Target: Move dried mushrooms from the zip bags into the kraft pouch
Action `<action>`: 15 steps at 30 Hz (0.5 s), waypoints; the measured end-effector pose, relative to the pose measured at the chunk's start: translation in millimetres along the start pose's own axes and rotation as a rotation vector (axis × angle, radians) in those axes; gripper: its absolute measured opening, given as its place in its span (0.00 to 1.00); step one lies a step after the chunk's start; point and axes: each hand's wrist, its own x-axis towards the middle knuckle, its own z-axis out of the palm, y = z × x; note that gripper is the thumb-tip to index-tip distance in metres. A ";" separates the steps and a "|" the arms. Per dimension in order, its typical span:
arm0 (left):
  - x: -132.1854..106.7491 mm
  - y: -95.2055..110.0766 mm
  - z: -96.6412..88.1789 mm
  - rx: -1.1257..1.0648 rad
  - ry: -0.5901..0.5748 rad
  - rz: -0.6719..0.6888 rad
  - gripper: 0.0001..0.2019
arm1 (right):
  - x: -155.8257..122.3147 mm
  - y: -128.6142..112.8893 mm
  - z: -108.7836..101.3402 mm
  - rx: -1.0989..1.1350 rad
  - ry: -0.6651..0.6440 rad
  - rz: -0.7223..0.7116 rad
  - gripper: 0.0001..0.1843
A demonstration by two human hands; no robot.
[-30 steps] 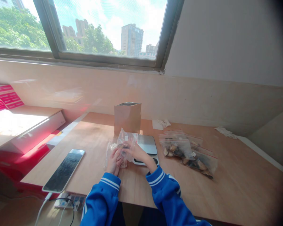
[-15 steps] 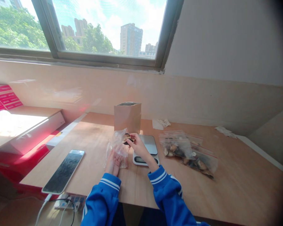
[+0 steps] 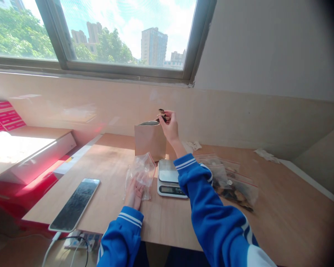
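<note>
Dark bits (image 3: pixel 161 115), pinched by fingers of the right hand (image 3: pixel 170 129), hang just above the paper bag (image 3: pixel 150 142) mouth; left hand (image 3: pixel 134 195) lies flat against the plastic bag (image 3: pixel 142 171)

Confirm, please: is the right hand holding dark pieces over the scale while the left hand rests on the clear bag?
Not quite. The head view shows the right hand holding the dark pieces over the open brown paper bag, not the scale; the left hand does rest on the clear bag.
</note>
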 end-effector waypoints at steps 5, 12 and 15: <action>1.6 -1.0 -2.7 0.006 -0.015 -0.003 0.16 | 5.3 22.3 12.9 -0.250 -0.167 -0.156 0.11; 5.5 -3.6 -7.3 -0.005 -0.040 -0.019 0.17 | 7.0 28.5 12.4 -0.224 -0.155 -0.171 0.08; 5.9 -3.3 -7.3 0.005 -0.044 -0.019 0.17 | 10.9 31.1 12.6 -0.208 -0.115 -0.156 0.08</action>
